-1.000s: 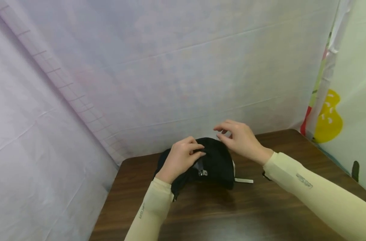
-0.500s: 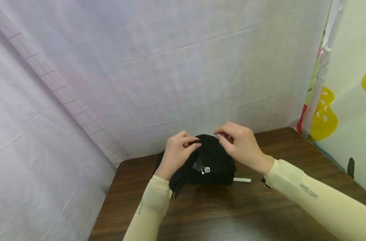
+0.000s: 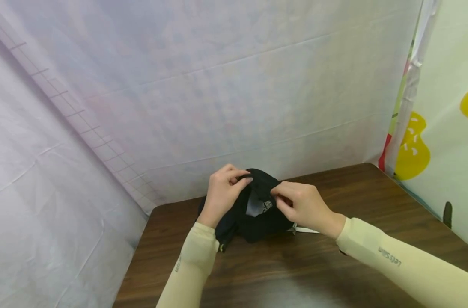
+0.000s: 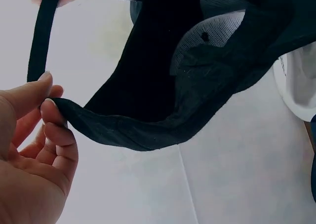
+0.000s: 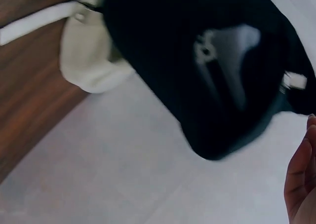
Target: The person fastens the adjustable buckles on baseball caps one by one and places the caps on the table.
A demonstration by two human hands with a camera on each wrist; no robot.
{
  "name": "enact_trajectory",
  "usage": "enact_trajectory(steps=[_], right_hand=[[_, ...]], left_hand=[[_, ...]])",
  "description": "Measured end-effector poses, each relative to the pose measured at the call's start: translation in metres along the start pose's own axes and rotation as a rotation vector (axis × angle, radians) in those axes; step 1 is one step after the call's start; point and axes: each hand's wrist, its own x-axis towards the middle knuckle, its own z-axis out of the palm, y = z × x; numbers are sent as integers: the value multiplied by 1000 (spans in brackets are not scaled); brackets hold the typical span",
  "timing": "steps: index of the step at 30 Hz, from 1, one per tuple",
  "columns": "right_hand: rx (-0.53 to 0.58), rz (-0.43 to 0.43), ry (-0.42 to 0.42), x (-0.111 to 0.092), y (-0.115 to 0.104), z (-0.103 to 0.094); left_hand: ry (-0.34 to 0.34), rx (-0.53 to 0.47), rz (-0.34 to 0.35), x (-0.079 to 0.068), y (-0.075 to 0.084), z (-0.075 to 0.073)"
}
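A black baseball cap [image 3: 253, 233] is between my two hands, its opening and pale lining facing me. My left hand [image 3: 224, 194] pinches the edge of its back band; in the left wrist view the left thumb and fingers [image 4: 54, 113] are pressed together on the black cloth. My right hand [image 3: 305, 207] pinches the cap's strap beside a metal buckle [image 3: 267, 206]. In the left wrist view this black strap [image 4: 42, 41] runs up from the left fingertips to the other hand. A small metal clasp [image 5: 295, 81] shows near the right fingertips in the right wrist view.
A cream cap [image 5: 94, 61] with a white strap [image 5: 37, 21] lies behind the black one. Beneath is a dark wooden table [image 3: 334, 269]. A pale cloth curtain [image 3: 218, 107] hangs along its back edge, and a patterned one [image 3: 442, 201] along the right.
My right hand has come down and left from beside the cap and now pinches its strap. The left hand has shifted slightly up and left, and the cap's opening shows more.
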Motion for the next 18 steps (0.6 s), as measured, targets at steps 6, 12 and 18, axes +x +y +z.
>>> enact_trajectory(steps=[6,12,18], right_hand=[[-50,25,-37,-12,10,15],[-143,-36,-72,-15,14,26],[-170,-88,-71,-15,15,39]], left_hand=[[2,36,39,0,0,2],[15,27,52,0,-2,1],[42,10,73,0,-2,0]])
